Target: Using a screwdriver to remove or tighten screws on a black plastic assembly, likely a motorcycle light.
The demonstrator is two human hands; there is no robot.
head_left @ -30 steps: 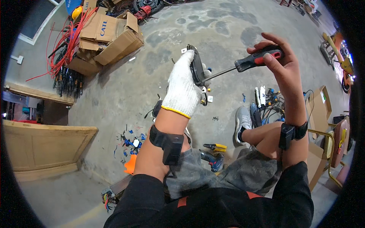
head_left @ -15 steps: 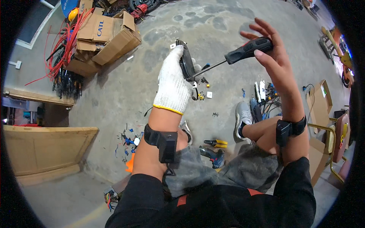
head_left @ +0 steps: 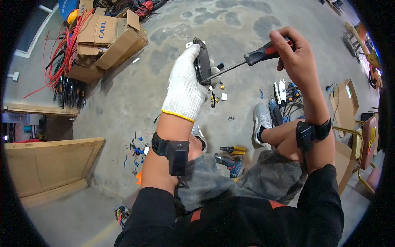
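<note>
My left hand, in a white knit glove with a yellow cuff edge, grips a flat black oval device held on its edge. What the device is, I cannot tell. A short black cable hangs below it. My bare right hand is closed round the black-and-red handle of a screwdriver. The screwdriver's shaft slants down to the left, its tip at the lower end of the device. Whether the tip sits in a screw is too small to tell.
A cordless drill and yellow-handled pliers lie between my legs. Small connectors and wire scraps are scattered on the floor. Open cardboard boxes and red cables stand at far left, a chair at right.
My right hand's spread fingers have wrapped round the screwdriver handle, and the hand has turned. The handle has dipped slightly. The device stays in my left hand at nearly the same place.
</note>
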